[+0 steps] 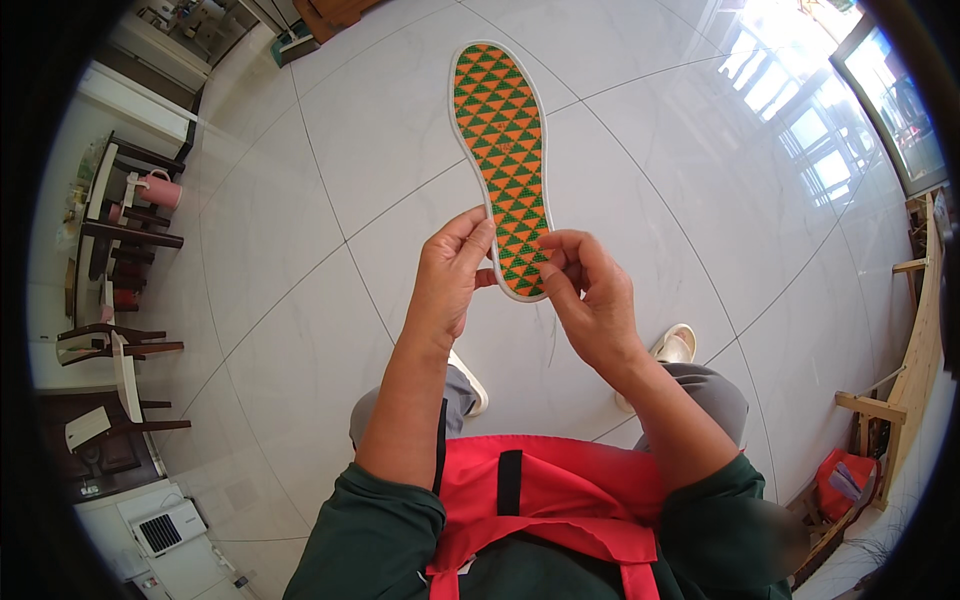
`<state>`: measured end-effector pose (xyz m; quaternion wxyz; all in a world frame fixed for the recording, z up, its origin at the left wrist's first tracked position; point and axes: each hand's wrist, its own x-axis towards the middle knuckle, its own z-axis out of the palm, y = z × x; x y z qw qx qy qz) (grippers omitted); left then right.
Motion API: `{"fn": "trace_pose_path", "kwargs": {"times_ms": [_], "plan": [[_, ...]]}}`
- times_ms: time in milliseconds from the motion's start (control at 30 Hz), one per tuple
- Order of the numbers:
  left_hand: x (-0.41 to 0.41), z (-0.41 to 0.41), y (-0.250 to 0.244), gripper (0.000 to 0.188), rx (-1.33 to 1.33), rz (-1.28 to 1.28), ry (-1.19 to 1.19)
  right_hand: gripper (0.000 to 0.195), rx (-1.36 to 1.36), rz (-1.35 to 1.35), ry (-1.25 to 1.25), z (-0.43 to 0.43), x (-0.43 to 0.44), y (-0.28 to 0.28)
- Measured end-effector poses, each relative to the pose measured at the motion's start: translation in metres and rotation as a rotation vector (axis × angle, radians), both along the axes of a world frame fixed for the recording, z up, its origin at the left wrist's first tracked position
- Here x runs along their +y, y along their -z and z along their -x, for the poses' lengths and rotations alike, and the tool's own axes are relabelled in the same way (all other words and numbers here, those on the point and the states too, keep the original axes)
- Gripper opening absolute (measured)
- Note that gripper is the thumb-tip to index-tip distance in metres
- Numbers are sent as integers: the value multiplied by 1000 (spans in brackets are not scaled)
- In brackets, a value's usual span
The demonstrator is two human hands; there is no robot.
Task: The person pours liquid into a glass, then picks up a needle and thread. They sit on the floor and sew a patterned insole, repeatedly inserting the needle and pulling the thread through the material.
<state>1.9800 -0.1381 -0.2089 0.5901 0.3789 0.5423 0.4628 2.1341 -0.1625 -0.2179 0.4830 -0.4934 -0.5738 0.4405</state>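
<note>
An embroidered shoe insole (504, 165) with green and orange triangles and a pale bound edge is held up before me, its toe end pointing away. My left hand (451, 262) grips its left edge near the heel, thumb on the patterned face and fingers behind. At the heel's right edge, my right hand (589, 289) touches the face with curled index finger and thumb; whether anything small is pinched there is too fine to tell. A thin thread (553, 341) hangs below the heel, beside my right hand. Small printed marks show amid the pattern.
Pale glossy floor tiles (390, 112) lie under me. Chairs (124, 416) and a pink jug (160, 189) are at the left. A wooden frame (911, 360) and a red bag (844, 484) stand at the right. A broom (298, 46) is at the far left.
</note>
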Motion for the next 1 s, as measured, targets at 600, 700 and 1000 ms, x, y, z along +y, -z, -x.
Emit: {"fn": "trace_pose_path", "kwargs": {"times_ms": [600,700,1000], "plan": [[0,-3,1,27,-24,0,-14,29,75,145,96,-1,1,-3],[0,-1,3,28,-3,1,3,29,141,173,57,0,1,-5],[0,-2,1,29,-2,17,13,29,146,154,81,-1,2,-2]]}}
